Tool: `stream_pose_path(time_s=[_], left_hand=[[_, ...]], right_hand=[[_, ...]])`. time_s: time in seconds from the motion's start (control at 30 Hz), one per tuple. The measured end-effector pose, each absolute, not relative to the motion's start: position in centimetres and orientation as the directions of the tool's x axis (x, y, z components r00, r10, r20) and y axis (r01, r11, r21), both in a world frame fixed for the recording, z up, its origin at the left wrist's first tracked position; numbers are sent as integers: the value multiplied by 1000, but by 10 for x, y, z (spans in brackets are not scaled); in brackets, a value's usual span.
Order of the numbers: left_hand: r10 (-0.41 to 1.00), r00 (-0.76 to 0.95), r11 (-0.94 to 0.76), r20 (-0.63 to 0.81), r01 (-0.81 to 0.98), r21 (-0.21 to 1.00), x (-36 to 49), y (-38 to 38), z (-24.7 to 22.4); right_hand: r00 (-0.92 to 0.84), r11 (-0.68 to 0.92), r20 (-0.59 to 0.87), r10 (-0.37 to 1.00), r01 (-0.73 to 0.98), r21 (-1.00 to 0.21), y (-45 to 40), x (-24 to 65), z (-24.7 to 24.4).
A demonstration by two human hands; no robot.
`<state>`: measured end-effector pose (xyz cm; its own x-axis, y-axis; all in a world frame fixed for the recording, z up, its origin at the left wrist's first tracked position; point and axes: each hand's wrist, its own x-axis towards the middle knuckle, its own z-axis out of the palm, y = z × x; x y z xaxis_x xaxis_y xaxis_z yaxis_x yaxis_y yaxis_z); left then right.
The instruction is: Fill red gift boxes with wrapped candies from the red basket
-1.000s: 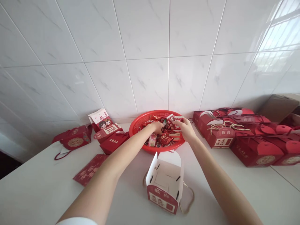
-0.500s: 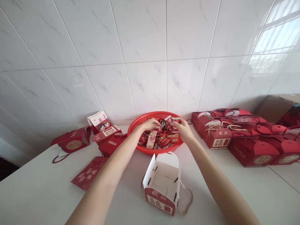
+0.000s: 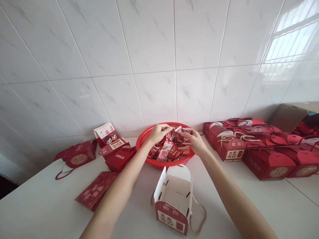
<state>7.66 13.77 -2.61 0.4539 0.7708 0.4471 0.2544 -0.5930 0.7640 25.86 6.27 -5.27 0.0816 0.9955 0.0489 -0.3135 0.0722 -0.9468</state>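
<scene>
A red plastic basket [image 3: 155, 164] full of wrapped sweets [image 3: 175, 153] stands against the wall. My left hand [image 3: 160, 133] is over the basket's left half, finger and thumb closed on a small red wrapped sweet [image 3: 168, 136]. At the right side, my right hand [image 3: 196, 142] reaches in over the sweets, its forefinger and thumb apart; its other fingers are partly hidden. A pink flowered packet [image 3: 165, 152] lies on top between the hands. Nearer to me, between my forearms, a red gift box [image 3: 171, 217] stands with its top open, its white inside showing and a rope handle [image 3: 201, 220] hanging at the right.
Rows of closed red gift boxes [image 3: 267, 163] stand at the right, with a brown carton [image 3: 287, 117] behind. To the left are several more red boxes [image 3: 79, 154] and a flat red packet [image 3: 96, 191]. The tiled wall [image 3: 157, 99] bounds the table at the back.
My left hand has risen slightly with its fingers closed on a red sweet. The right hand stays at the basket's right side. The whole view has shifted a little.
</scene>
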Motion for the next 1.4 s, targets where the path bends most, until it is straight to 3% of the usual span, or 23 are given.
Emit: stream_pose_path(time_s=[0.23,0.43,0.57,0.73,0.9,0.97,1.17,1.4], left_hand=[[793,359,-546,491,61,836,64,79,-16],[764,393,-566,513,26,824,56,45,-7],[698,317,-689,642,53,723,54,39,-8],[510,279,-856,814,68,513,48,43,-12],[413,317,-910,854,108,400,44,43,-11],[457,326,-888,828,120,443,43,41,-11],[693,318,-687,648,17,727,43,37,-9],[777,393,-457,492,-185,870,43,35,-7]], right_hand=[[-78,123,161,984,-363,-924,35,251,-21],[-129,52,111,985,-393,-918,14,247,-3],[-129,24,87,988,-426,-904,6,246,6],[-139,11,82,987,-453,-892,-2,247,13],[-171,63,143,975,-403,-913,-7,243,14],[-180,92,171,969,-380,-920,-8,241,14],[-118,184,233,965,-328,-927,-11,237,14],[-82,335,361,929,-230,-914,-12,242,9]])
